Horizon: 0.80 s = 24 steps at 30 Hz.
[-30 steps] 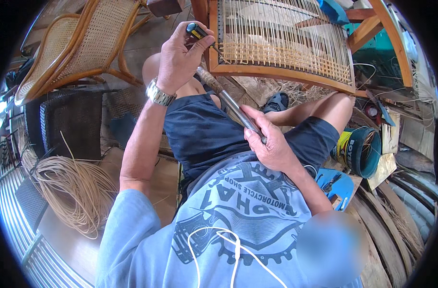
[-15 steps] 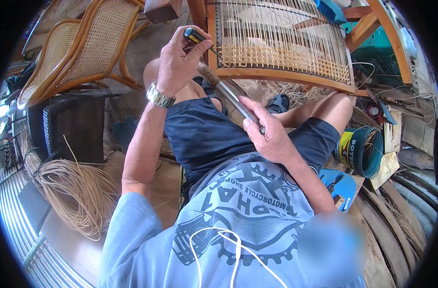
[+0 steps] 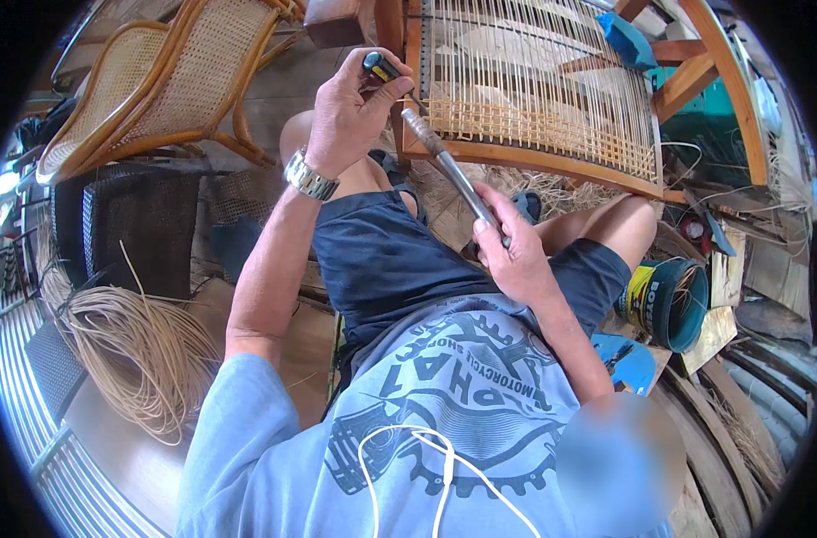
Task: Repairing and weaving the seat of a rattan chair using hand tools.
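The left grip, curled closed, reaches farther forward than the right grip, likewise curled.

Black-handled tool: grip partly covered by the left hand; tip too small to make out against the caning.
Metal rod: near end partly hidden by the right hand.
Wooden frame: far side cut off by the top edge.
Cane chair: top cut off likewise.
Shirt: partly lost under a blurred patch.
White cord: runs off the lower edge.
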Tool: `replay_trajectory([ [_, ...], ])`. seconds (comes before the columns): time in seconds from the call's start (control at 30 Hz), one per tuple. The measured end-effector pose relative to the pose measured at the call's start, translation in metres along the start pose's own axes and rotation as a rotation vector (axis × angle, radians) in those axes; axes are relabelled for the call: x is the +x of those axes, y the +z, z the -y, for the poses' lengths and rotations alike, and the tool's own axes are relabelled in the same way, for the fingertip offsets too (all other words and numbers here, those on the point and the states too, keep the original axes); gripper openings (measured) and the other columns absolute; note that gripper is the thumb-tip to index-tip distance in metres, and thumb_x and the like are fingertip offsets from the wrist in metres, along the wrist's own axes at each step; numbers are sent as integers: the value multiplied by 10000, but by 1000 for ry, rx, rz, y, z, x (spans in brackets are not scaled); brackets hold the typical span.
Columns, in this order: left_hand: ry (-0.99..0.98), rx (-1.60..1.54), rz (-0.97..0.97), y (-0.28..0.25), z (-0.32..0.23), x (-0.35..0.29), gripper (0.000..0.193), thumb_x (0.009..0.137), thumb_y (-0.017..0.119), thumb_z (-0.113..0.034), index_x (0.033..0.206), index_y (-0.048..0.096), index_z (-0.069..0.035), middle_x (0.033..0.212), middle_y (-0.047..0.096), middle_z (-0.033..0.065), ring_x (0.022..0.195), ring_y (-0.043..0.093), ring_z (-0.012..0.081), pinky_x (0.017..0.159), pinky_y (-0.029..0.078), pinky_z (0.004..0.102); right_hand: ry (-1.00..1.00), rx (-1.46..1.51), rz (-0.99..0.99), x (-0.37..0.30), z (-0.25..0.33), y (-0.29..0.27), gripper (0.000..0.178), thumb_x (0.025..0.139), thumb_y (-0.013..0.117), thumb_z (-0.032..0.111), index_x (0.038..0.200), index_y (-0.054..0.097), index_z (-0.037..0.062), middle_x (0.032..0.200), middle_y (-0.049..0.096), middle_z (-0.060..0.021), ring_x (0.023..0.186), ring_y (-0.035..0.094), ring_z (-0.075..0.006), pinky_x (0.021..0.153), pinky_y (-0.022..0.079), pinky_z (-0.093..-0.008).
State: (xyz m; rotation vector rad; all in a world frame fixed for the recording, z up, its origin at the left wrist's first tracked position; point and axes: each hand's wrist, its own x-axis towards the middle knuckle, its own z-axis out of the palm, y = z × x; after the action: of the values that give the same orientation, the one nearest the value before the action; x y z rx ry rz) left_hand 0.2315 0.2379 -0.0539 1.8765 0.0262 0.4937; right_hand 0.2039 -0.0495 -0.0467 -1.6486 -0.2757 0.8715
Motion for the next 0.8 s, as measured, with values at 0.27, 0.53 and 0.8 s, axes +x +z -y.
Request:
replay_trajectory([
  [0.27, 42, 96, -40, 3, 5, 5, 247, 969, 753, -199, 1172, 668, -87, 1028, 748, 11, 882, 655, 62, 774, 536, 239, -80, -12, 70, -1, -5, 2, 479, 1029, 544, 77, 1487, 445, -24, 1106, 598, -57, 869, 554, -97, 811, 488, -254],
  [0.53, 7, 234, 9, 5, 9, 18, 238, 972, 749, -193, 1164, 664, -82, 1012, 746, 4, 877, 657, 49, 774, 535, 240, -114, 22, 83, 4, -4, -13, 455, 1042, 523, 65, 1487, 454, -1, 965, 561, 8, 751, 491, -47, 673, 440, -214],
  [0.8, 11, 143, 25, 2, 8, 11, 226, 973, 745, -168, 1161, 659, -78, 1004, 737, -11, 871, 652, 51, 794, 538, 239, -56, -27, 109, 0, 4, 6, 437, 1043, 518, 56, 1470, 458, -15, 950, 564, 5, 745, 484, -60, 681, 444, -234],
])
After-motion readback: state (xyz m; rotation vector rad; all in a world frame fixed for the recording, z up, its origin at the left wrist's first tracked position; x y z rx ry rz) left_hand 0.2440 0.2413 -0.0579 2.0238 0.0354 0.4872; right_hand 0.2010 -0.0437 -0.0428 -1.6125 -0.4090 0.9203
